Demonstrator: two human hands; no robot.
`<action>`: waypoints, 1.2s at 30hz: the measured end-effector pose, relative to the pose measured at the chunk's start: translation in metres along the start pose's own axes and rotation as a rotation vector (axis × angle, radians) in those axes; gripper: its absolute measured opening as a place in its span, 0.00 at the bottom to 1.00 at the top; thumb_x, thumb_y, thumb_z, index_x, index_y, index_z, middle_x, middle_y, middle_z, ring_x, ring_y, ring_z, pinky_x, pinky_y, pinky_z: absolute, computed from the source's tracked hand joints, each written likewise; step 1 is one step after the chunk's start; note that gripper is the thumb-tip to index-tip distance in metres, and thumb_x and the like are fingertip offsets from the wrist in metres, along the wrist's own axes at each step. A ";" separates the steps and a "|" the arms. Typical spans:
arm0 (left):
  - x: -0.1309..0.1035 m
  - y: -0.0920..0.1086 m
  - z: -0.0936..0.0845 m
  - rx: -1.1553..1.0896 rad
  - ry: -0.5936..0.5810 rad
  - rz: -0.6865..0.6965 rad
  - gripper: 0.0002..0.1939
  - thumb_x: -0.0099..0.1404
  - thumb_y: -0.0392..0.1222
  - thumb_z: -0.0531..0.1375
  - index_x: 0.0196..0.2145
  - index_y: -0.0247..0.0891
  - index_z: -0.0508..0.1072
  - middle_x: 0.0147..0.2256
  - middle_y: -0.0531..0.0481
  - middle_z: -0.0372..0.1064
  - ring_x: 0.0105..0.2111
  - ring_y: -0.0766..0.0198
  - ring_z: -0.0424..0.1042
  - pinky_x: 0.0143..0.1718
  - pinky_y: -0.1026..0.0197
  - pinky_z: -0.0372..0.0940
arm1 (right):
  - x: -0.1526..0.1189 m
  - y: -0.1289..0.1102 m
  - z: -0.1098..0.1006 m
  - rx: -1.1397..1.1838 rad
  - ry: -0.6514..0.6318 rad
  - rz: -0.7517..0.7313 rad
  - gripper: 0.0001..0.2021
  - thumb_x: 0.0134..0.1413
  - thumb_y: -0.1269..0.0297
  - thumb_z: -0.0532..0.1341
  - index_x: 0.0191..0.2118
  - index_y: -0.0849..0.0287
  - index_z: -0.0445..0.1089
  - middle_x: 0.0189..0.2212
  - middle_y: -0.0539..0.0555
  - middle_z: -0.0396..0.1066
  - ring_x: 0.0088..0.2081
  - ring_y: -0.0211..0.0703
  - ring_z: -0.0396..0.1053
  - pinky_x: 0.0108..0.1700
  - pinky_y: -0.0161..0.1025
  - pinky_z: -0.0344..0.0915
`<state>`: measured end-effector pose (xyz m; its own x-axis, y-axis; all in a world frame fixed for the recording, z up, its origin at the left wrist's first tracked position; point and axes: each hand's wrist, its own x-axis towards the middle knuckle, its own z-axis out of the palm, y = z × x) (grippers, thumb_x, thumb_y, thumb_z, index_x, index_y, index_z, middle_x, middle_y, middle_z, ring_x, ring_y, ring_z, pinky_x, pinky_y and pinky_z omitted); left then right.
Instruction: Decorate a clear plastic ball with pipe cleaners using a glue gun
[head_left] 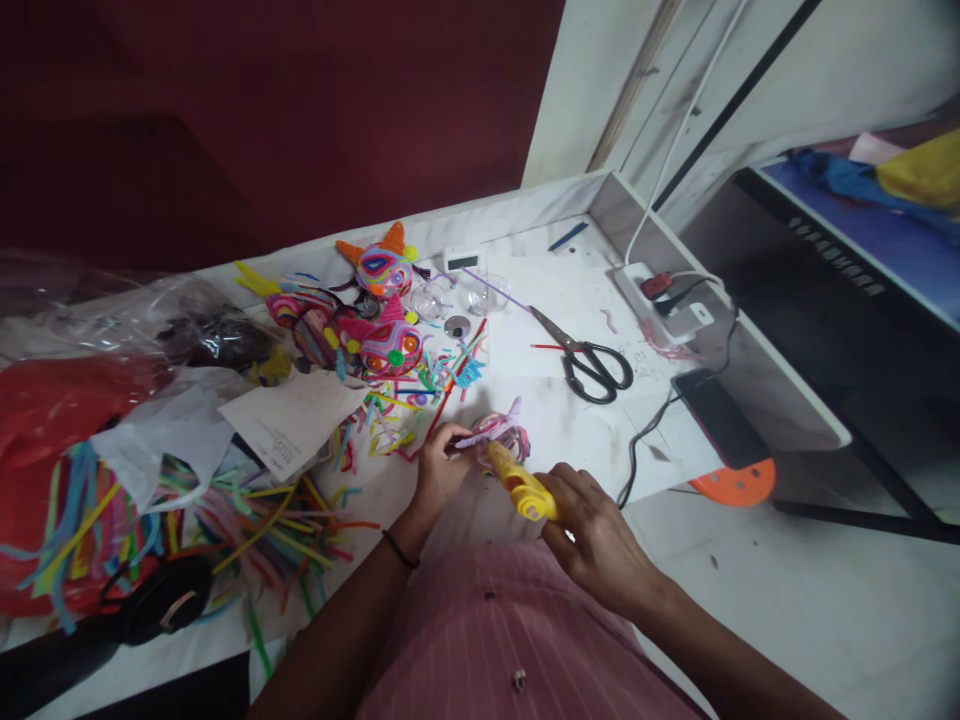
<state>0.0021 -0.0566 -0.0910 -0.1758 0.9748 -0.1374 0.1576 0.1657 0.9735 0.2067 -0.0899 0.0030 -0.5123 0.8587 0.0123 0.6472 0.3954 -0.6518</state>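
My right hand [600, 535] is wrapped round a yellow hot glue gun [527, 492], its nozzle pointing at a small round craft piece [517, 436] covered in pink and purple pipe cleaners. My left hand [439, 475] pinches this piece from the left side. A light purple pipe cleaner [472, 438] sticks out by its fingertips. Whether the nozzle touches the piece cannot be made out. Beyond the hands lie finished-looking animal heads of coiled pipe cleaners, one pink [391, 345] and one orange-eared [384, 270].
Black-handled scissors [592, 368] lie on white paper. At right are a power strip [667, 305], a phone [720, 418] and a black cable [634, 450]. Clear plastic balls [487, 295] stand near cut scraps. Bundled pipe cleaners [262, 530] and plastic bags [172, 430] fill the left.
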 end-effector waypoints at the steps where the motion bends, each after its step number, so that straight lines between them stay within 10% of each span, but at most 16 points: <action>1: 0.000 -0.001 0.000 0.000 -0.003 0.000 0.05 0.51 0.34 0.63 0.29 0.38 0.73 0.28 0.53 0.71 0.30 0.64 0.71 0.31 0.65 0.64 | 0.000 0.000 -0.001 -0.008 0.007 0.002 0.16 0.54 0.77 0.51 0.48 0.63 0.64 0.35 0.57 0.65 0.33 0.48 0.61 0.36 0.46 0.61; 26: 0.001 0.009 -0.001 0.030 0.004 -0.006 0.02 0.52 0.36 0.63 0.27 0.38 0.74 0.26 0.53 0.70 0.28 0.65 0.70 0.30 0.65 0.64 | -0.002 0.003 -0.005 -0.044 0.039 -0.109 0.19 0.50 0.77 0.53 0.49 0.62 0.63 0.38 0.58 0.68 0.35 0.48 0.62 0.37 0.46 0.60; 36: 0.010 0.012 -0.003 0.127 -0.025 0.019 0.04 0.50 0.34 0.63 0.27 0.38 0.74 0.26 0.54 0.72 0.27 0.66 0.70 0.30 0.66 0.64 | -0.018 0.066 0.006 -0.271 0.214 0.005 0.23 0.49 0.75 0.54 0.53 0.61 0.62 0.42 0.60 0.65 0.39 0.53 0.64 0.40 0.49 0.63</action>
<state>-0.0007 -0.0450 -0.0806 -0.1475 0.9811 -0.1252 0.2826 0.1631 0.9453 0.2547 -0.0811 -0.0446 -0.3975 0.8983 0.1871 0.7905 0.4388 -0.4273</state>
